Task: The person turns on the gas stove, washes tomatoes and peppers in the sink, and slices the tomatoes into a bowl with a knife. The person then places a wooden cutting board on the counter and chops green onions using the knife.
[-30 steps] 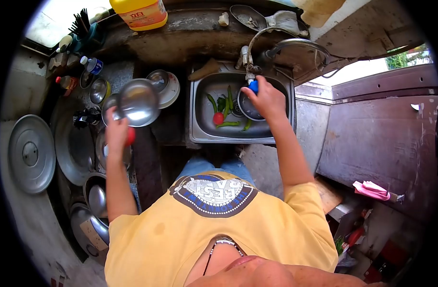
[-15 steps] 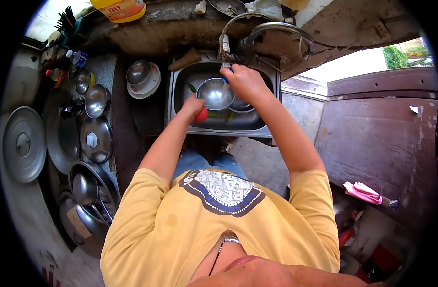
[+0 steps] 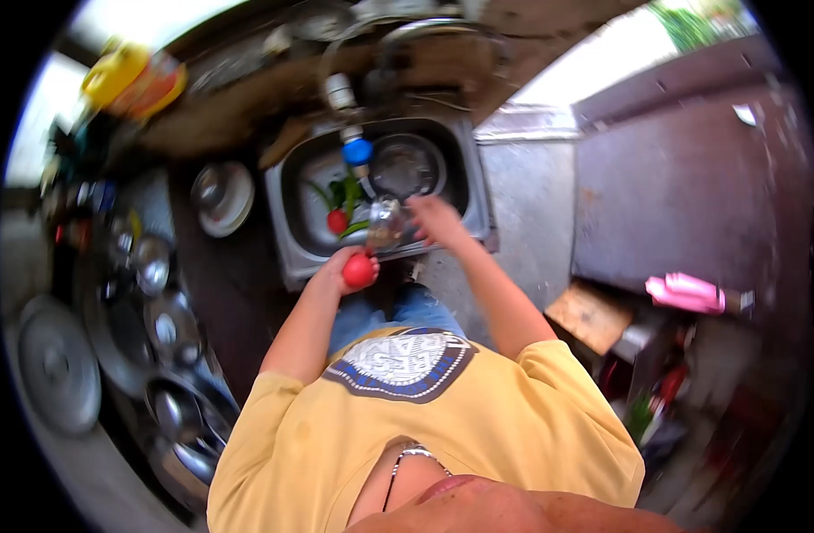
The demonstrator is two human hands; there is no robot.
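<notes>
A round red thing (image 3: pixel 358 271), like a tomato, is in my left hand (image 3: pixel 342 266) at the front edge of the sink (image 3: pixel 296 253). The same hand seems to hold a shiny metal bowl (image 3: pixel 386 222), tilted and blurred, just above it. My right hand (image 3: pixel 435 220) is beside the bowl with its fingers apart. Another red tomato (image 3: pixel 337 221) and green peppers (image 3: pixel 354 227) lie in the sink, left of a round metal basin (image 3: pixel 408 166). The blue-ringed faucet (image 3: pixel 357 152) hangs over them, with a pale stream below it.
Stacked bowls (image 3: pixel 223 197) stand left of the sink. Metal lids and pans (image 3: pixel 171 329) line the far left, near a large round lid (image 3: pixel 59 364). A yellow jug (image 3: pixel 136 80) is at the upper left. A pink cloth (image 3: pixel 686 292) is at the right.
My right hand has left the faucet and come down beside the bowl. My left hand, the red thing and the bowl have moved toward my body. The bowl is now tilted.
</notes>
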